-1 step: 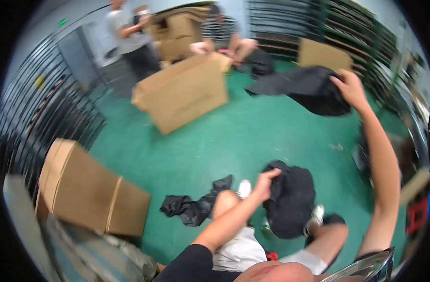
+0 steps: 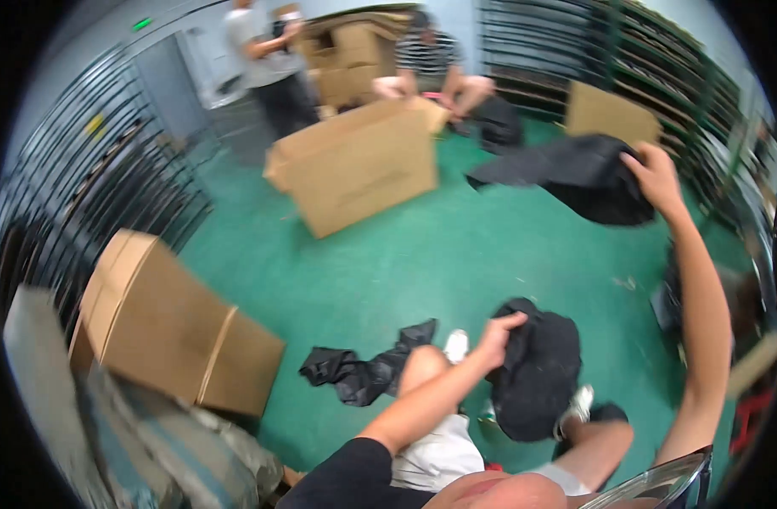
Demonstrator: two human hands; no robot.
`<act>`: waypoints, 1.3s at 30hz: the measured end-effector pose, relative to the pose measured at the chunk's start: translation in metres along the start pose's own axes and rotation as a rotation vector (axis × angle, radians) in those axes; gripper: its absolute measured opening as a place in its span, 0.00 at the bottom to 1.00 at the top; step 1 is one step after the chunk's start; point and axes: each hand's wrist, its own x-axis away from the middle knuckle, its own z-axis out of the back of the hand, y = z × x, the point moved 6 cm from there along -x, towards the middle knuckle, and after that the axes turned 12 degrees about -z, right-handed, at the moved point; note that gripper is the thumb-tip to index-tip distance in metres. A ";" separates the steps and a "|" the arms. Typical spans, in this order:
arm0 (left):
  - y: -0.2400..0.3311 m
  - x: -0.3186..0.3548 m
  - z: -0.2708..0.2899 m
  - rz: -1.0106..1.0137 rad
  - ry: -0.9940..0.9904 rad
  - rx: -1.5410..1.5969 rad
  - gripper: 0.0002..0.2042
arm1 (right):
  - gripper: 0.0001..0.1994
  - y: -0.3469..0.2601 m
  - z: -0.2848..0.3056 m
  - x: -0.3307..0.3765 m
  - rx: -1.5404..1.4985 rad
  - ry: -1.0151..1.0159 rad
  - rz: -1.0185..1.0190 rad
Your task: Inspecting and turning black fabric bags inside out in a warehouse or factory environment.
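Observation:
My left hand [image 2: 499, 335] is closed on the upper edge of a dark, soft, cloth-like black bundle [image 2: 537, 382], which hangs between my lower legs just above or on the floor; I cannot tell which. Out to the right, my raised right hand [image 2: 657, 180] grips one end of a thin black plastic sheet or bag [image 2: 566, 174]. The sheet's free end trails leftward through the air. By my left knee, a crumpled piece of black plastic [image 2: 367, 373] lies on the green floor.
An open cardboard box [image 2: 367, 174] stands ahead, and a strapped carton [image 2: 172, 327] is at left beside grey wrapped packages [image 2: 159, 441]. Metal racks [image 2: 91, 170] line the left wall. One person [image 2: 426, 64] sits behind the box; another person [image 2: 274, 68] stands at far left.
The whole scene sits slightly farther right in the picture, as my head has turned a little left. Both hands keep their grips.

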 end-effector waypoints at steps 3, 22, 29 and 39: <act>-0.006 0.002 -0.020 0.036 -0.156 -0.015 0.10 | 0.15 0.004 0.005 0.000 0.023 0.015 -0.003; -0.005 -0.002 -0.021 -0.112 -0.246 -0.323 0.11 | 0.05 -0.064 -0.085 -0.071 -0.274 -0.263 -0.041; -0.017 -0.007 -0.028 -0.142 -0.202 -0.342 0.08 | 0.06 -0.148 -0.106 -0.088 -0.246 -0.250 0.021; -0.033 -0.015 -0.040 -0.153 -0.230 -0.389 0.14 | 0.10 -0.222 -0.137 -0.085 -0.010 -0.129 0.184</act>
